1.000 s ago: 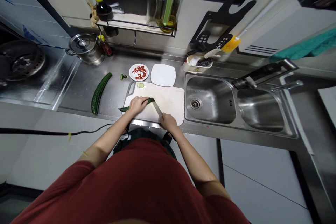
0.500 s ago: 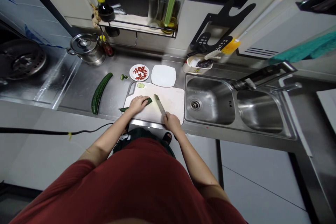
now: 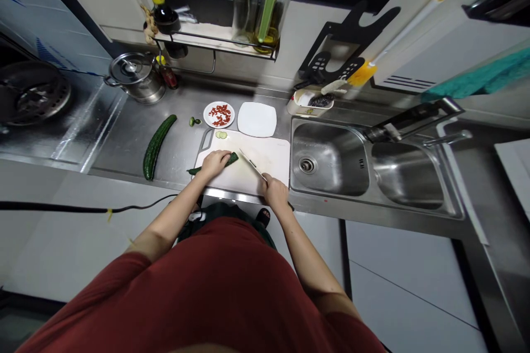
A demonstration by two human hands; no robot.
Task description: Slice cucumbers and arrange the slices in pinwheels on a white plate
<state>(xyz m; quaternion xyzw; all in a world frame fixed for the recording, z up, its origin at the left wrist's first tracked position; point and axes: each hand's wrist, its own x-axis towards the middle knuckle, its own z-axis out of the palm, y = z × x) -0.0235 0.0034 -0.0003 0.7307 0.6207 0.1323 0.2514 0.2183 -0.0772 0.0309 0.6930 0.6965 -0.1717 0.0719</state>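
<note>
My left hand is closed over a dark green cucumber that lies across the white cutting board. Both ends of the cucumber stick out past my fingers. A kitchen knife is gripped by its handle in my right hand. Its blade points up and left, with the tip close to the cucumber's cut end. Pale cucumber slices rest near the board's top left corner. To the left of the board, a second, whole cucumber lies on the steel counter.
Behind the board stand a plate of chopped red pieces and a white square plate. Two small green cucumber ends lie beside them. A double sink adjoins on the right; a lidded pot stands at the back left.
The knife has turned in my right hand, so its blade now shows more edge-on and its tip is slightly further left. My left hand stays on the cucumber.
</note>
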